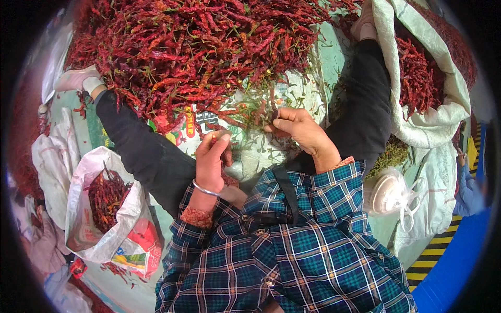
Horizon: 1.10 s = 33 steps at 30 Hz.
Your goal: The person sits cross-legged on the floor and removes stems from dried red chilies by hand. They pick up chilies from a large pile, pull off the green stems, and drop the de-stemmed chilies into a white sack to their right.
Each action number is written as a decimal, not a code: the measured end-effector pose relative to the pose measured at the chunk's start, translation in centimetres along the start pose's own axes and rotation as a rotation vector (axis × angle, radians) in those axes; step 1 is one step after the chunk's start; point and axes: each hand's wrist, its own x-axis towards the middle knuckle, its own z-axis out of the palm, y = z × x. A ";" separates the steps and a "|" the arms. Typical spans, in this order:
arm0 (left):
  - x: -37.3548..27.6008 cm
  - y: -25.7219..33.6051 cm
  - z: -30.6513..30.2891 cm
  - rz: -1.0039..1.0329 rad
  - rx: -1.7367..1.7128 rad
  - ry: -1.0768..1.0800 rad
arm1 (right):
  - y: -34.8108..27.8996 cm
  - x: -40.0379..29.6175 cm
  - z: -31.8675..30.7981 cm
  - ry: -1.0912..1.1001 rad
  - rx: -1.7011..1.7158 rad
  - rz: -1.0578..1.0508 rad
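Between my outstretched legs, my left hand [213, 156] is closed around dried red chilies, partly hidden by the fingers. A bracelet circles that wrist. To its right, my right hand [303, 127] pinches a dark, shrivelled piece at the thumb and forefinger. It seems to be the end of a dried chili [273, 98] pointing away from me. Loose green stems [270, 150] are scattered on the printed white sacking [250, 160] under both hands. Beyond them spreads a large heap of dried red chilies [203, 51], many with stems on.
An upright white woven sack [426, 131] of chilies stands beside my right leg. At left, a smaller white bag [80, 231] holds darker chilies. Stems [391, 156] lie near a clear plastic bag [391, 191] with a round container. Other people's sleeves [467, 191] show at both sides.
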 end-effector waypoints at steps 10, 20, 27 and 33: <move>0.7 -0.2 -0.2 -0.017 -0.084 -0.058 | -0.2 -0.6 2.2 0.082 -0.041 -0.114; 1.3 -0.2 0.6 -0.005 -0.317 -0.026 | -0.6 -3.0 5.0 -0.068 -0.087 -0.073; 0.6 -0.4 1.4 0.019 -0.254 0.016 | 0.2 -3.6 3.7 -0.021 -0.671 -0.254; 0.6 -1.3 1.5 0.057 -0.242 -0.010 | 1.4 -3.2 4.7 0.032 -0.440 -0.260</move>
